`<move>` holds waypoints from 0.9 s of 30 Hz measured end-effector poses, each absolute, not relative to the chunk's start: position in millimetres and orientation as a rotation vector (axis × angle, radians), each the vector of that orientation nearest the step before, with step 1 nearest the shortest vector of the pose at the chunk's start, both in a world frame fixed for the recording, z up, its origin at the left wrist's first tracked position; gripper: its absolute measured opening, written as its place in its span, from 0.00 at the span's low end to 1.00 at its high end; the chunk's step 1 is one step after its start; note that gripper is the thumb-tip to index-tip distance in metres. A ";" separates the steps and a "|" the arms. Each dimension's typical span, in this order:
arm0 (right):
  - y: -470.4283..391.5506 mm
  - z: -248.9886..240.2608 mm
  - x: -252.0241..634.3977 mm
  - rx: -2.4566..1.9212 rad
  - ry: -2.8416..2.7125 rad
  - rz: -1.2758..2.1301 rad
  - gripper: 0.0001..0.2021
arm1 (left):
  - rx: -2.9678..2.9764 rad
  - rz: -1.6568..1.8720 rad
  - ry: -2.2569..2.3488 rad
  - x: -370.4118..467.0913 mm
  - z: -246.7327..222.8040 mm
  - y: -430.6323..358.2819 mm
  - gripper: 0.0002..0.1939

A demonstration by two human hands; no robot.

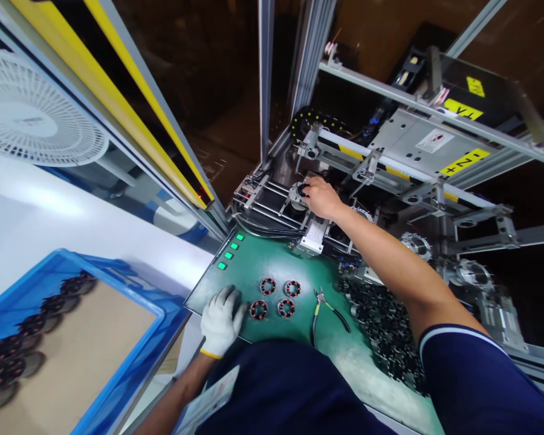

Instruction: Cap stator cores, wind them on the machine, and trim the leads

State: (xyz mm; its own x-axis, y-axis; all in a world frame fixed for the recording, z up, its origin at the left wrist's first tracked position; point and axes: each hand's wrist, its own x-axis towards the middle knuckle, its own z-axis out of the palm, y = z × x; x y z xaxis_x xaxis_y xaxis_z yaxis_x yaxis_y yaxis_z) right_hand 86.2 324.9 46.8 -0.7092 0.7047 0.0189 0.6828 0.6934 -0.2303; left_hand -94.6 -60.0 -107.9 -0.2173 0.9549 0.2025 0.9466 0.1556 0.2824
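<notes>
My right hand [321, 197], bare, reaches to a round metal fixture [296, 194] on the machine. Its fingers are closed around a dark, round part [303, 190], mostly hidden by them; it looks like a motor stator. My left hand [222, 320] wears a white glove with a yellow cuff and lies on the near left edge of the green table [263, 257], fingers stretched out. Just right of it, several wound motor stators, black rings with orange-red coils, lie in a group, among them one stator [259, 310] closest to the glove. Side cutters [320, 308] lie beside them, jaws pointing away.
Black parts [390, 338] are heaped on the table under my right arm. A blue bin [163, 317] at left holds rows of stators on cardboard. Metal bars and more round fixtures [416, 244] stand behind. A yellow-black post [163, 109] and white fan [36, 115] are at left.
</notes>
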 end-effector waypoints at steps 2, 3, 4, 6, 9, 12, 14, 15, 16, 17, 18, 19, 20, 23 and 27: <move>322.0 44.6 93.7 -1.103 -2.800 0.339 0.16 | 1.934 0.553 2.371 -94.6 -108.7 -60.3 0.16; 320.2 42.7 97.7 -1.079 -2.797 0.351 0.18 | 1.927 0.557 2.372 -94.5 -109.2 -60.3 0.16; 318.7 40.6 101.1 -1.057 -2.788 0.364 0.20 | 1.919 0.561 2.375 -94.5 -109.8 -60.4 0.17; 316.7 36.5 104.0 -1.028 -2.757 0.395 0.21 | 1.906 0.571 2.380 -94.5 -110.9 -60.3 0.16; 310.1 32.3 97.7 -1.049 -2.664 0.447 0.22 | 1.910 0.578 2.379 -95.4 -111.9 -60.2 0.15; 273.6 24.9 91.8 -1.113 -2.515 0.482 0.25 | 1.946 0.586 2.367 -97.4 -112.3 -59.9 0.15; 221.6 14.6 95.6 -1.130 -2.417 0.502 0.28 | 1.982 0.594 2.350 -98.9 -112.3 -58.8 0.16; 188.5 8.1 100.3 -1.122 -2.382 0.518 0.28 | 2.003 0.597 2.337 -99.5 -112.1 -57.9 0.16; 153.2 1.1 107.2 -1.104 -2.359 0.536 0.26 | 2.024 0.599 2.322 -100.0 -111.7 -56.8 0.16; 117.9 -6.0 116.8 -1.079 -2.346 0.556 0.24 | 2.042 0.598 2.308 -100.3 -111.3 -55.7 0.16; 85.2 -12.9 129.8 -1.064 -2.333 0.572 0.21 | 2.057 0.596 2.297 -100.3 -110.7 -54.6 0.16; 57.4 -19.6 146.6 -1.077 -2.314 0.580 0.19 | 2.067 0.590 2.290 -100.1 -110.0 -53.7 0.16; 36.0 -25.9 167.2 -1.122 -2.276 0.568 0.18 | 2.070 0.584 2.291 -99.6 -109.4 -53.0 0.16; 11.5 -42.5 242.7 -1.386 -2.126 0.480 0.17 | 2.060 0.561 2.307 -97.4 -108.3 -52.6 0.16; 24.1 -60.0 322.9 -1.673 -1.976 0.384 0.14 | 2.045 0.529 2.320 -95.1 -108.2 -53.7 0.17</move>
